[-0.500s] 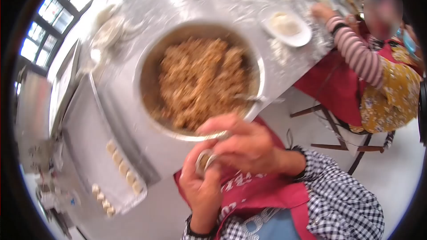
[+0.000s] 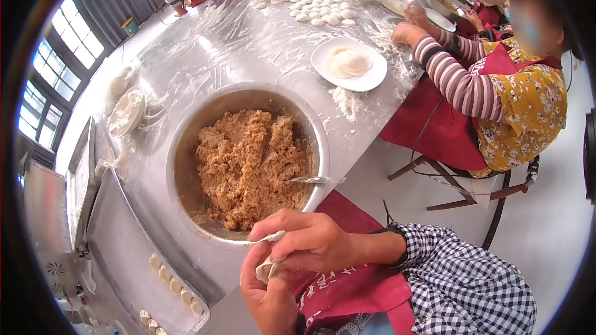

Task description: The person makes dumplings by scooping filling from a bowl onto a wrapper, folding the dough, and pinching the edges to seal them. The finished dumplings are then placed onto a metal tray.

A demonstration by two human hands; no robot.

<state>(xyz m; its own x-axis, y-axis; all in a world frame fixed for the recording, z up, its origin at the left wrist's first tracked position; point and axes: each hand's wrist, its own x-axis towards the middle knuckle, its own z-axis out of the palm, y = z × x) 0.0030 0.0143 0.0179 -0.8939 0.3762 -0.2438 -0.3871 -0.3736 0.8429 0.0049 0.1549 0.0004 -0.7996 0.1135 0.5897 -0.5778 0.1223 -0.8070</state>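
Observation:
Near the bowl's front rim, a half-closed dumpling sits between my two hands, some brown filling showing inside its pale wrapper. My left hand cups it from below. From above, my right hand pinches the wrapper's upper edge, which sticks up between the fingers. Just beyond them stands a large metal bowl of brown minced filling. A metal utensil handle rests over the bowl's right side.
To the left, a metal tray holds finished dumplings. A white plate carries round wrappers. Floury dough pieces lie farther back. On the right sits a co-worker in a striped sleeve; a flour dish is at left.
The view has tilted up, bringing more of the far table and other people into sight. My right fingers have moved over the dumpling's opening, and its wrapper edge is now drawn upward.

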